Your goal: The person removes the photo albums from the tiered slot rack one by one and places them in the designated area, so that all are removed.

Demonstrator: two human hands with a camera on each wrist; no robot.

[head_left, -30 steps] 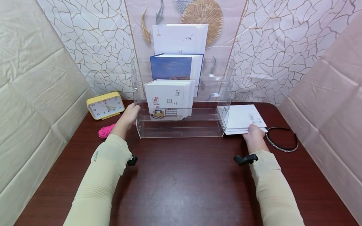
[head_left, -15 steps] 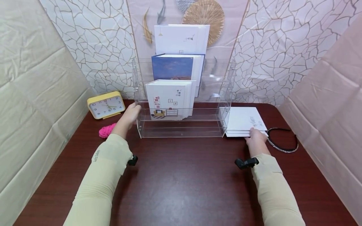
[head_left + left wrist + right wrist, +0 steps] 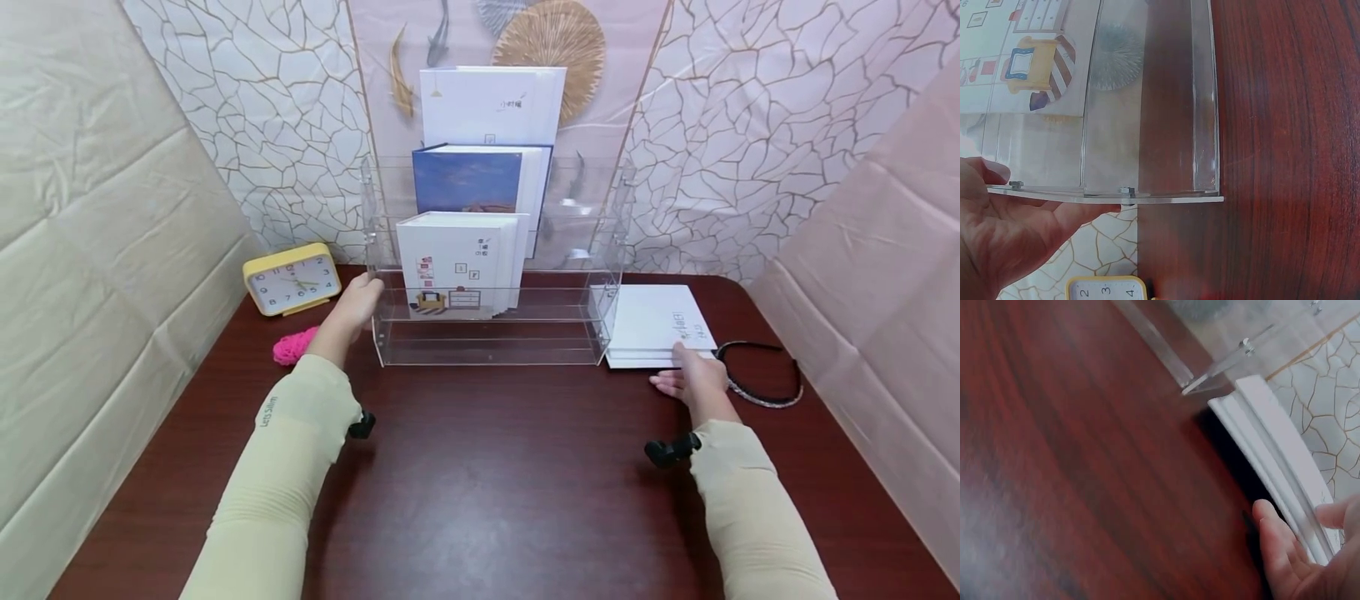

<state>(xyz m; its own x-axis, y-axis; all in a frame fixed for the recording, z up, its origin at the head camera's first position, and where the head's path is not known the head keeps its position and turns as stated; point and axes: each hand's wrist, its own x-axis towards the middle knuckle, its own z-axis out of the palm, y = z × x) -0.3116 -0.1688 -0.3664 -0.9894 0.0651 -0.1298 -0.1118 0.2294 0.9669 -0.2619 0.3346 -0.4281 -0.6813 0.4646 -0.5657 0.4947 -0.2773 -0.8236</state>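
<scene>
My left hand [image 3: 360, 298] grips the left side panel of a clear acrylic book rack [image 3: 487, 352]. In the left wrist view the thumb lies inside the panel and the fingers outside. Three tiers of the rack hold upright books: a white book [image 3: 442, 254] in front, a blue-covered book [image 3: 465, 179] behind it, a taller white book [image 3: 465, 104] at the back. Right of the rack lies a small stack of white books [image 3: 652, 317]. My right hand [image 3: 701, 379] is at its near edge, thumb over the top cover, fingers extended out in front of the stack.
A yellow alarm clock [image 3: 292, 279] stands left of the rack, with a bright pink bundle of yarn [image 3: 295, 344] before it. A black headband with a sparkly edge [image 3: 761, 396] lies beside my right hand. Cloth walls [image 3: 750, 150] enclose the dark wooden table [image 3: 480, 483].
My right hand has drawn slightly nearer, and its fingers have come out from under the stack's edge. The stack has shifted a little toward me. My left hand keeps its grip on the rack.
</scene>
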